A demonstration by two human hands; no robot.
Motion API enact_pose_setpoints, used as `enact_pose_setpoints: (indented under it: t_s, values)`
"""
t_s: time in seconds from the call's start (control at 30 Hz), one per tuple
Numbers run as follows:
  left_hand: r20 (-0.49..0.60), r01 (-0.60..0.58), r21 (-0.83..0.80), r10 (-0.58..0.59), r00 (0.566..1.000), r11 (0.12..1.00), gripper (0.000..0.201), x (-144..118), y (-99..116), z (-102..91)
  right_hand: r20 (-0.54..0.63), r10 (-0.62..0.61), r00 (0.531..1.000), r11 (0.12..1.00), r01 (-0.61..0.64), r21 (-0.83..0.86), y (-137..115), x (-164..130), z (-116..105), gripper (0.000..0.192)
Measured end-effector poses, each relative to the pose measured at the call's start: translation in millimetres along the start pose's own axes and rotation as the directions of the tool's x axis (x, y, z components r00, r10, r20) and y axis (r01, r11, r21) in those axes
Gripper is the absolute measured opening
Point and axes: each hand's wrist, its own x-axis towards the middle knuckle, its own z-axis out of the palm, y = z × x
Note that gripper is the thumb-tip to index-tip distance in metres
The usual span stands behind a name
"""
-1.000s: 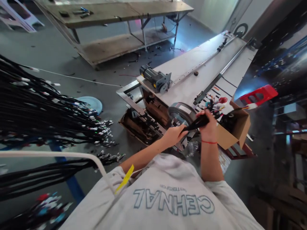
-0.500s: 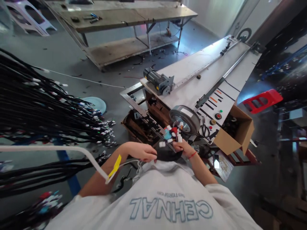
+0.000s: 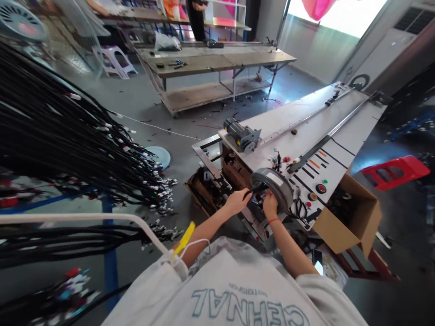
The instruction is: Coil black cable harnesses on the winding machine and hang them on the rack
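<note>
We see a black cable bundle [image 3: 257, 187] at the thick, round grey wheel [image 3: 285, 191], its long axis slanting from the wheel's near left toward its far right. Left of the wheel, our left hand [image 3: 239, 202] grips the bundle; at the wheel's near face, our right hand [image 3: 271, 207] is curled, and we cannot tell whether it holds anything. Small plastic connectors [image 3: 277, 156], teal and red, cluster just beyond the wheel, over the smooth white table [image 3: 316, 136]. Right of the wheel is a brown cardboard box [image 3: 336, 232].
</note>
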Motion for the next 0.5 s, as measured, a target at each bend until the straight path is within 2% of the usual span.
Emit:
enact_pose_setpoints:
  t_s: [0.07,0.17,0.27,0.4,0.5]
  values:
    - [-0.041,-0.015,-0.029,0.013,0.999,0.999,0.030,9,2,-1.8,-0.109,0.014,0.994,0.995,-0.025,-0.099,7,-27,8,0.035]
    - [-0.055,-0.045,-0.087,0.040,0.998,0.995,0.031,16,-3,-1.2,-0.151,-0.014,0.988,0.974,-0.021,-0.224,15,-48,16,0.037]
    - [-0.041,-0.092,-0.139,0.087,0.995,0.986,0.030,17,-9,1.7,-0.150,0.023,0.988,0.968,-0.060,-0.245,19,-39,12,0.025]
    - [0.006,-0.099,-0.172,0.101,0.995,0.980,0.031,17,-12,4.5,-0.069,0.079,0.995,0.975,-0.091,-0.200,21,-16,2,0.002]
    - [0.015,-0.098,-0.195,0.102,0.995,0.976,0.031,16,-14,5.9,-0.053,0.055,0.997,0.988,-0.062,-0.142,20,-18,-4,0.005]
